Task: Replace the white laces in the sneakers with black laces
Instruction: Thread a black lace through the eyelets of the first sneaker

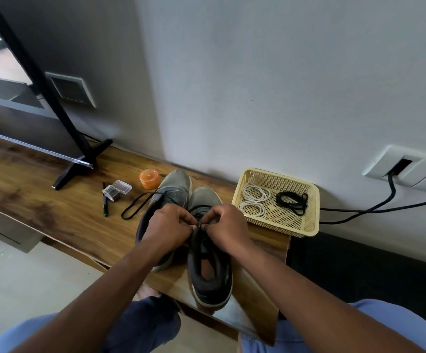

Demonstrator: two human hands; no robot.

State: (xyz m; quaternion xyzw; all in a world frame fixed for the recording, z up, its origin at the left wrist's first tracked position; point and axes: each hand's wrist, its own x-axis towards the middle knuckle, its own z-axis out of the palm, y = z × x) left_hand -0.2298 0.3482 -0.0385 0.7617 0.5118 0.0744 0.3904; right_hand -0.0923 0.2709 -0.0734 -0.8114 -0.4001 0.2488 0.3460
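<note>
Two grey sneakers stand side by side on the wooden bench, toes toward the wall. The left sneaker carries a black lace whose loose loop trails onto the bench. Over the tongue of the right sneaker, my left hand and my right hand meet, each pinching a black lace with curled fingers. The lace ends are hidden between my fingers. Two coiled white laces and a coiled black lace lie in a cream basket.
An orange jar, a small clear plastic box and a pen lie left of the sneakers. A TV stand foot sits further left. Black cables run from wall sockets on the right.
</note>
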